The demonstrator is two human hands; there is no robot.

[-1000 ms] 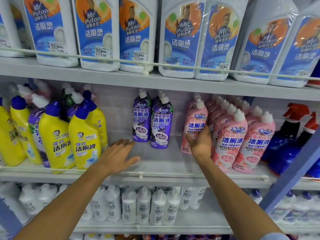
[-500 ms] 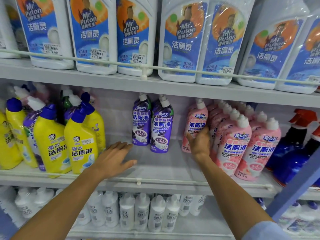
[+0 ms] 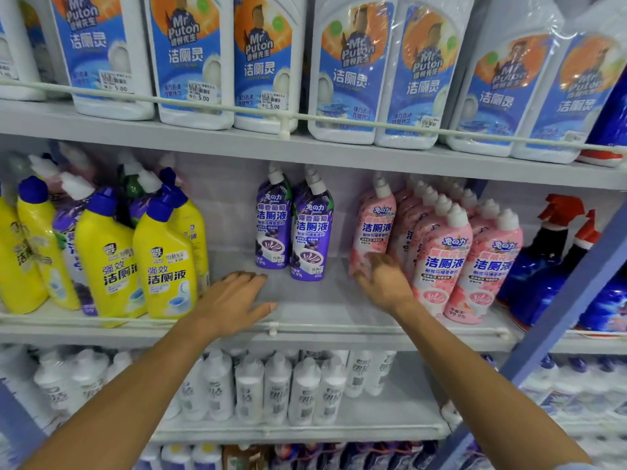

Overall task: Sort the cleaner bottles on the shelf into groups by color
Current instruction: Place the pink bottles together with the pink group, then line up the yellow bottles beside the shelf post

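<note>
While two purple bottles (image 3: 310, 239) stand on the middle shelf (image 3: 325, 300), five yellow bottles (image 3: 163, 262) crowd left and pink bottles (image 3: 441, 262), too packed to count, right. Left hand (image 3: 234, 300) spreads flat, empty; right hand (image 3: 383, 283) hangs loose, empty, beside the pink ones.

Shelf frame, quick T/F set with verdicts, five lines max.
1. Two purple white-capped cleaner bottles stand side by side mid-shelf. True.
2. The left hand grips one of them. False: it is open over the grey shelf, holding nothing.
3. The pink white-capped bottles stand right of the purple pair. True.
4. The yellow blue-capped bottles form an all-yellow group. False: a purple-labelled bottle stands among them.
5. The dark blue spray bottles have white triggers. False: the triggers are red.
</note>
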